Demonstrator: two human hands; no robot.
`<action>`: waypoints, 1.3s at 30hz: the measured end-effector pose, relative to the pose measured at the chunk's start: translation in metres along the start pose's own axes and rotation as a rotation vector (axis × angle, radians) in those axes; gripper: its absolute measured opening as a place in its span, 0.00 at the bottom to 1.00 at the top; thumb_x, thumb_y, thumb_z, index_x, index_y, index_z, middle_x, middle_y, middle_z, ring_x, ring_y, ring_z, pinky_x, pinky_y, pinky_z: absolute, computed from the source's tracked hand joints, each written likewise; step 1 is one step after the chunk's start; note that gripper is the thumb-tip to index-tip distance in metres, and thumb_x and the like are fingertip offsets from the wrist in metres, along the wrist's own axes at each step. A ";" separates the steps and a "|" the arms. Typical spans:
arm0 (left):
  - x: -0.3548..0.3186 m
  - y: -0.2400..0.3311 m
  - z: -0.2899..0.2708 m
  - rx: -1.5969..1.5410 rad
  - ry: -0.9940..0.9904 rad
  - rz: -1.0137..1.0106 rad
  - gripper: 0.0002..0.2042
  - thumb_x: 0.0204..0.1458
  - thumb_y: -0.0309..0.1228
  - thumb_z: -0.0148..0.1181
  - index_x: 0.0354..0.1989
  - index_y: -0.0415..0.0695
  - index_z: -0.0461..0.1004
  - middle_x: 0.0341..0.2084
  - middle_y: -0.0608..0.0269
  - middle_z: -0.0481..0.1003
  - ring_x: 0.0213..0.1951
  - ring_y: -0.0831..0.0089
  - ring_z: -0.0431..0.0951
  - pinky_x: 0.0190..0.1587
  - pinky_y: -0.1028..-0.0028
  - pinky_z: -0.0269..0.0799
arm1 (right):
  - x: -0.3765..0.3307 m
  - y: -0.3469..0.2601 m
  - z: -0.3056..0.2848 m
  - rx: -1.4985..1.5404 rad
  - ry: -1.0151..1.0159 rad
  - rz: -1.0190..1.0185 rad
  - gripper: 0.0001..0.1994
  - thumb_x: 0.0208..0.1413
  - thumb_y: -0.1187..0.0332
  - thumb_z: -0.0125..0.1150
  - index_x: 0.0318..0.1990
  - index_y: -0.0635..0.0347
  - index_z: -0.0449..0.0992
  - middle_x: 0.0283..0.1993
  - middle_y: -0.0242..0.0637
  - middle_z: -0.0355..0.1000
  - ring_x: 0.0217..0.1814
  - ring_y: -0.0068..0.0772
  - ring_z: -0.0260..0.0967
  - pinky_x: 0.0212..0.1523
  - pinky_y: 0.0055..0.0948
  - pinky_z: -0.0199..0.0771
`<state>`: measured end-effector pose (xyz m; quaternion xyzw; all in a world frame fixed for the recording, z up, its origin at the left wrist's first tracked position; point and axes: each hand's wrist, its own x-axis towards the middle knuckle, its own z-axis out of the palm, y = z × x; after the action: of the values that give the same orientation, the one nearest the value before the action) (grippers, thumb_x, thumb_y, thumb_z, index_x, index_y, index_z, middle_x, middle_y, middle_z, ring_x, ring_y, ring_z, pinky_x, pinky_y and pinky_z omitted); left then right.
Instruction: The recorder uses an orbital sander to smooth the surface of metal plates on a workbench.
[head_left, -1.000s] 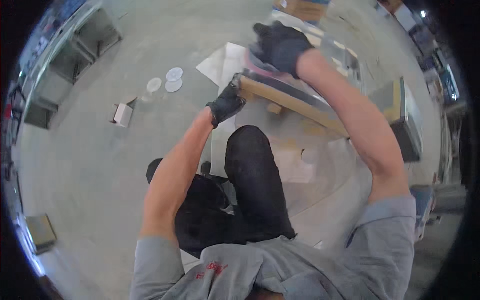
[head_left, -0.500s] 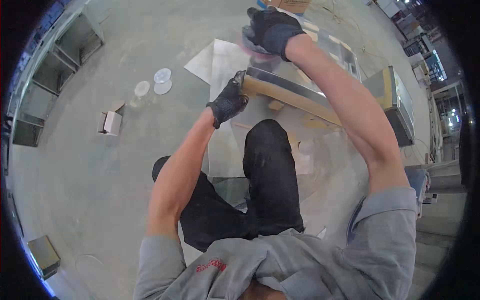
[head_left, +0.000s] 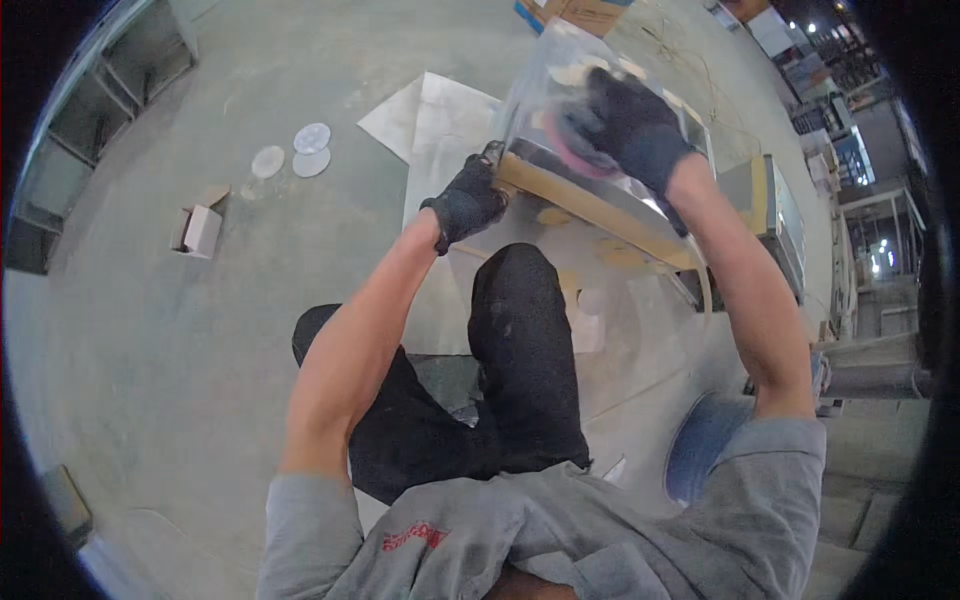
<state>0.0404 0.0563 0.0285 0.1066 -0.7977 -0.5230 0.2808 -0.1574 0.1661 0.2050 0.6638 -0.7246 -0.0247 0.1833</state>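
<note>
A shiny metal box with a wooden lower edge stands in front of my knee. My left hand, in a black glove, grips the box's near left corner. My right hand, also in a black glove, presses a round pink sanding pad flat against the box's shiny top face. My black trouser leg is bent just below the box.
Three round grey discs lie on the concrete floor at upper left, with a small open cardboard box nearby. Metal sheets lie under the box. Another metal box stands right. Shelving lines the left.
My right hand has slid the pink pad along the top face of the box toward me. My left hand has kept its grip on the corner.
</note>
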 end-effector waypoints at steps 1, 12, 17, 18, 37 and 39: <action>0.003 0.008 -0.001 0.023 -0.033 -0.029 0.27 0.42 0.19 0.50 0.57 0.36 0.63 0.44 0.43 0.71 0.45 0.53 0.72 0.50 0.62 0.69 | -0.013 0.008 -0.009 -0.008 -0.005 -0.015 0.25 0.56 0.50 0.53 0.53 0.60 0.71 0.44 0.51 0.76 0.44 0.54 0.74 0.45 0.43 0.73; 0.013 0.014 0.003 0.017 -0.107 -0.092 0.28 0.41 0.18 0.50 0.57 0.35 0.63 0.45 0.43 0.71 0.47 0.57 0.72 0.53 0.64 0.68 | -0.037 0.004 -0.027 -0.056 -0.079 0.171 0.25 0.56 0.48 0.54 0.50 0.59 0.70 0.42 0.51 0.74 0.39 0.56 0.73 0.40 0.45 0.72; 0.003 -0.005 0.000 0.008 0.036 0.066 0.23 0.43 0.19 0.52 0.52 0.36 0.66 0.37 0.43 0.74 0.37 0.53 0.75 0.42 0.61 0.71 | -0.022 -0.034 -0.031 -0.054 -0.062 0.142 0.24 0.56 0.48 0.54 0.49 0.59 0.70 0.41 0.52 0.74 0.38 0.57 0.73 0.38 0.45 0.72; 0.002 -0.009 0.000 0.005 0.082 0.114 0.21 0.43 0.19 0.52 0.50 0.36 0.67 0.34 0.44 0.75 0.34 0.52 0.76 0.38 0.60 0.72 | -0.021 -0.039 -0.031 -0.054 -0.060 0.131 0.24 0.56 0.48 0.54 0.48 0.59 0.70 0.41 0.52 0.74 0.38 0.57 0.73 0.38 0.45 0.72; 0.010 0.021 -0.009 0.050 -0.082 -0.060 0.25 0.40 0.19 0.52 0.54 0.36 0.66 0.41 0.47 0.75 0.37 0.55 0.75 0.41 0.67 0.72 | -0.042 0.038 -0.032 -0.016 -0.217 0.312 0.24 0.56 0.49 0.52 0.51 0.60 0.71 0.44 0.55 0.76 0.42 0.59 0.74 0.44 0.50 0.72; 0.012 0.025 -0.004 0.058 -0.129 -0.092 0.26 0.40 0.18 0.52 0.54 0.36 0.66 0.41 0.47 0.75 0.37 0.56 0.75 0.41 0.68 0.72 | -0.076 0.064 -0.028 -0.053 -0.198 0.377 0.24 0.56 0.50 0.52 0.51 0.59 0.71 0.43 0.55 0.76 0.42 0.60 0.74 0.44 0.50 0.71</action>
<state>0.0359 0.0578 0.0561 0.1174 -0.8230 -0.5180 0.2013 -0.2061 0.2531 0.2312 0.5058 -0.8496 -0.0740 0.1300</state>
